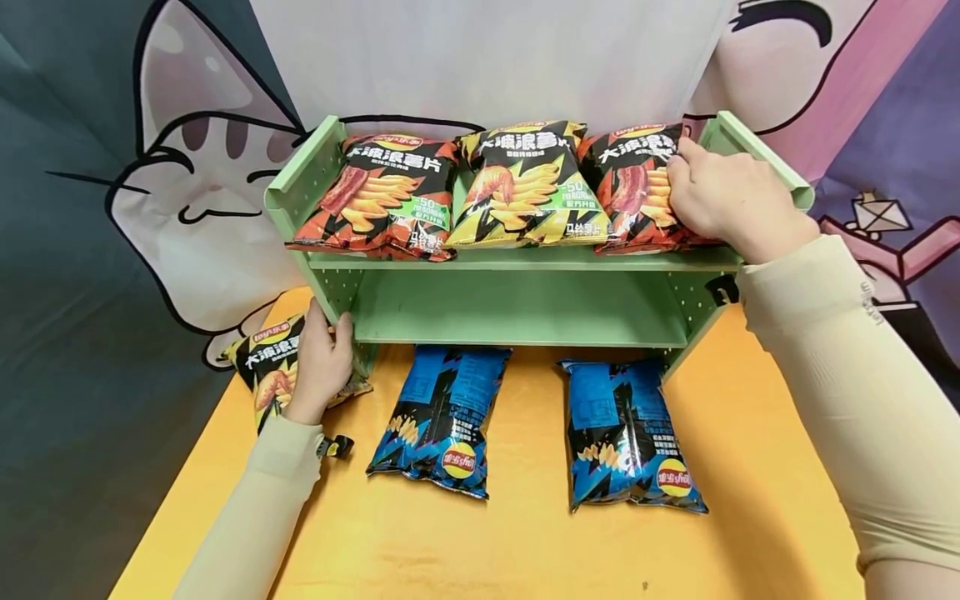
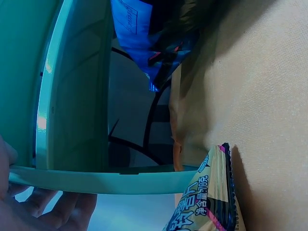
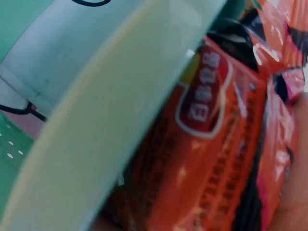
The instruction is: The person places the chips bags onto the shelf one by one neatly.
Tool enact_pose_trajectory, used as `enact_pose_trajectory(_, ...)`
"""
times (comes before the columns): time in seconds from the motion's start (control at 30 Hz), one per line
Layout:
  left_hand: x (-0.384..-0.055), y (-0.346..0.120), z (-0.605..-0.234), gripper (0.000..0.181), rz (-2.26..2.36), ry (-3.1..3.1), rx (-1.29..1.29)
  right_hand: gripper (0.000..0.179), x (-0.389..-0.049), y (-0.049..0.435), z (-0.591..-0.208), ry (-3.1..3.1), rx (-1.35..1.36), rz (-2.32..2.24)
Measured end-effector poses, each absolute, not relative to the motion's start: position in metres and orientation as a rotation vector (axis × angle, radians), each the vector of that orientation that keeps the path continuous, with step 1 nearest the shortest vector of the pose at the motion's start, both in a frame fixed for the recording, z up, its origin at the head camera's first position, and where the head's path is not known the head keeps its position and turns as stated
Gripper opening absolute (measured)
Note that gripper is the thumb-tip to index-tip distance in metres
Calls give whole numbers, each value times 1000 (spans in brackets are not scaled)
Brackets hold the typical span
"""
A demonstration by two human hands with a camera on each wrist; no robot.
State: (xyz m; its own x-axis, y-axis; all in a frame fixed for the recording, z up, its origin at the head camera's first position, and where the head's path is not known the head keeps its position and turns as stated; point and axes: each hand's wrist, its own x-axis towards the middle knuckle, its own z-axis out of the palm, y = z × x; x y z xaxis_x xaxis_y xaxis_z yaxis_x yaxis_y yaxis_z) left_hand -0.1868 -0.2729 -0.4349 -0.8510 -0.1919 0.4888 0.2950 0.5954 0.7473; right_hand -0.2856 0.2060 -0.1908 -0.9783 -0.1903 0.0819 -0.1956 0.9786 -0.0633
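A green two-tier shelf rack (image 1: 517,308) stands on the table. My left hand (image 1: 322,360) grips its left side panel, thumb on the inner side and fingers round the outside, as the left wrist view shows. On the top tier my right hand (image 1: 738,200) holds the right part of a red chip bag (image 1: 630,187), close to the right side panel (image 3: 101,106). A yellow chip bag (image 1: 517,183) sits in the middle of that tier and another red chip bag (image 1: 382,196) at its left. My right fingertips are partly hidden.
Two blue chip bags, one left (image 1: 442,425) and one right (image 1: 626,437), lie on the yellow table (image 1: 525,550) below the rack. Beside my left hand, outside the rack, is another yellow chip bag (image 1: 270,358). A cartoon-printed curtain (image 1: 202,217) hangs behind.
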Motion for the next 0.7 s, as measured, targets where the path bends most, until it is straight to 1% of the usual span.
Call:
enact_pose_trajectory(0.2,-188,-271,-436,52,-1221,-2291,-84,70,-288,206,-186,-3040,327,96)
enact_pose_trajectory(0.4,-188,-270,-437,53,-1227,-2300,-73,51,-279,205,-185,-2810,370,110)
enact_pose_trajectory(0.7,-186,-270,-437,53,-1239,-2300,-55,47,-253,206,-189,-2591,394,215)
